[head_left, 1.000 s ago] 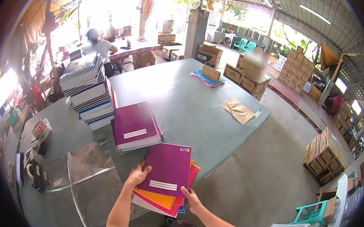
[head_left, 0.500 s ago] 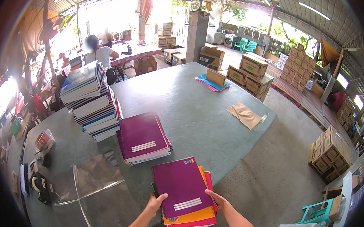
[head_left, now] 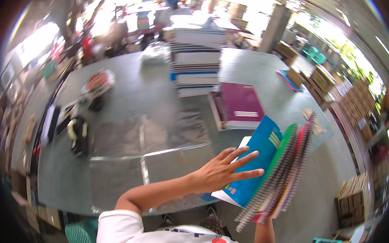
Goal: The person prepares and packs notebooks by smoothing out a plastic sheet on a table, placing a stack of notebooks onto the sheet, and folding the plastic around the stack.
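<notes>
Grey-green tabletop (head_left: 131, 84) fills the middle, clear plastic sheeting (head_left: 115, 137) lying flat near its front. Farther back stands a tall notebook stack (head_left: 196, 60), with a shorter purple-topped pile (head_left: 243, 102) to its right. Colourful spiral notebooks (head_left: 278, 173), tilted, are raised by the front right edge. Left hand (head_left: 220, 170) flat, fingers splayed over their blue cover (head_left: 263, 146); whether the hidden right hand grips them cannot be told.

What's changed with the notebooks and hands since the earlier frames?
The held notebooks went from roughly flat to steeply tipped, bindings showing, with a blue notebook exposed. The left hand let go of their edge and is spread before the blue cover; the right is hidden behind them. The view swung left. The purple-topped stack and plastic sheet stayed put.
</notes>
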The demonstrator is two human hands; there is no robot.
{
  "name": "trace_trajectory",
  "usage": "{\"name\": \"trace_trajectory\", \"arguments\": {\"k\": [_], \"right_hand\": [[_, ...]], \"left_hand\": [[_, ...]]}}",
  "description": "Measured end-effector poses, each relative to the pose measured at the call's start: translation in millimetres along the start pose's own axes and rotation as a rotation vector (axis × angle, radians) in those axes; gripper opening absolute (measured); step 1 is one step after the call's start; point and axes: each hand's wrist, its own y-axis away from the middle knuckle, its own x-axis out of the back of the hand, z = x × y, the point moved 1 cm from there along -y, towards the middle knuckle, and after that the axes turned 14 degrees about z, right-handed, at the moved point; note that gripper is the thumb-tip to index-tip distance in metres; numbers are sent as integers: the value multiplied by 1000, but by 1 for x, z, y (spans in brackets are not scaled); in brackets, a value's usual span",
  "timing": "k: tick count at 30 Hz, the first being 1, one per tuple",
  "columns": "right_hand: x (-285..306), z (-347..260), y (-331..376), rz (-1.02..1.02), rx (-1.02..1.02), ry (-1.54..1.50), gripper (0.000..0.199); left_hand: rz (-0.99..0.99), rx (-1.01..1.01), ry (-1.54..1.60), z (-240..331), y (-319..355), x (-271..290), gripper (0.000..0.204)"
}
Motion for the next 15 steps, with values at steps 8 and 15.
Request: {"name": "trace_trajectory", "arguments": {"k": [8, 15], "right_hand": [[-74, 102, 31, -32, -141, 169, 58], [-107, 139, 25, -116, -255, 224, 57]], "left_hand": [[184, -95, 54, -19, 115, 67, 106], [1017, 520, -80, -60, 224, 159, 81]]}}
